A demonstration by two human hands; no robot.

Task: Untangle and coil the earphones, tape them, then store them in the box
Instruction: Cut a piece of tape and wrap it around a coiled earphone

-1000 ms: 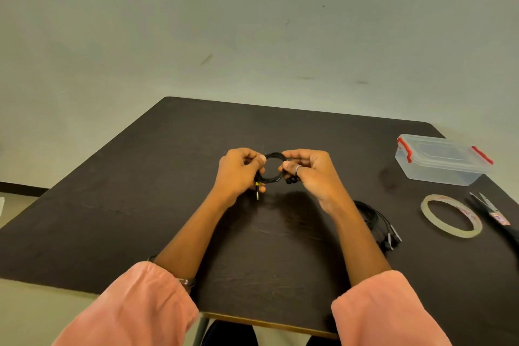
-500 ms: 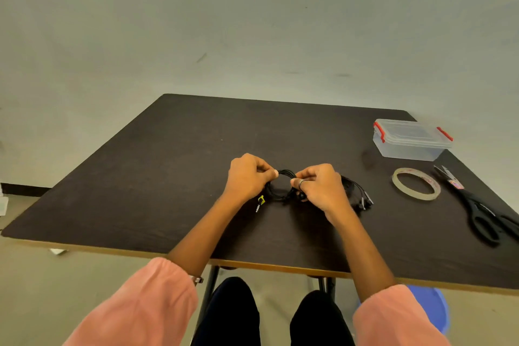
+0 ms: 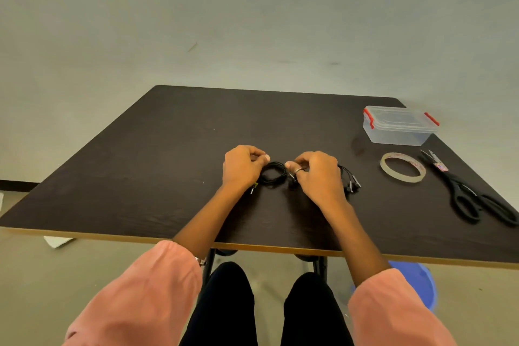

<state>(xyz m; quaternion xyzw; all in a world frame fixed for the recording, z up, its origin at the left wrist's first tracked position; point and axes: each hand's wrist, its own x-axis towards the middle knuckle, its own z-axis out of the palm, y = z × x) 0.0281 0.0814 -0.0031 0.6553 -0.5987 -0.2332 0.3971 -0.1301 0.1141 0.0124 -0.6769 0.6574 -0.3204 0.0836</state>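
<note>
At the far right corner of the dark table (image 3: 157, 166), well beyond the fingers, a clear plastic box (image 3: 398, 128) with red clips stands with its lid on; nothing can be made out inside it. Between the box and the right hand (image 3: 317, 175) lies a roll of clear tape (image 3: 403, 167), flat, with black scissors (image 3: 474, 195) just to its right. A second bundle of black earphones (image 3: 349, 181) pokes out from behind the right hand, mostly hidden by it. The coiled black earphones (image 3: 273, 175) rest on the table between the two hands, the plug (image 3: 254, 188) peeping out under the left hand (image 3: 243, 167). Both hands are knuckles-up, fingers curled, each pinching a side of the coil between thumb and fingertips; the exact contact is hidden by the knuckles. A ring (image 3: 298, 170) shows on a right finger. Pink sleeves (image 3: 146, 295) cover both forearms near the frame's bottom.
</note>
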